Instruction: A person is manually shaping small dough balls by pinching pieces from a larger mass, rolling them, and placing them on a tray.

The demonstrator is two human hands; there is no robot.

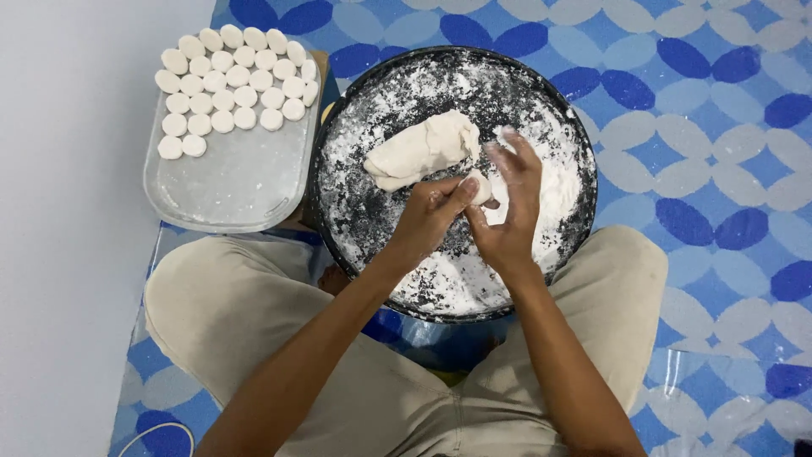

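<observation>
On the floor, far left: a bare pale floor strip (59,254) runs beside the patterned mat (719,169), blue and white, which carries everything else.
Tray: a clear rounded tray (237,182) lies at upper left, touching the pan's left edge, within easy reach of the left hand.
Discs: small white dough discs (233,85) sit in close rows at the tray's far end; the near part is bare but dusted, judged to keep pieces from sticking.
Pan: a round black pan (338,110), heavily floured, rests between the person's crossed legs (254,313), holding the flour in one place directly under the hands.
Dough lump: a large elongated dough lump (423,151) lies on the flour near the pan's centre, just beyond the hands and touching neither clearly.
Left hand: the left hand (427,220) is closed in a pinch, thumb and fingers on the small dough piece (484,188).
Right hand: the right hand (507,207) meets the left, its lower fingers on the same piece, upper fingers spread and floured.
Hands, state: together, both clamped on the small piece above the pan, so loose flour falls back into it.
Lower left corner: a thin white cable (156,433) loops on the mat.
</observation>
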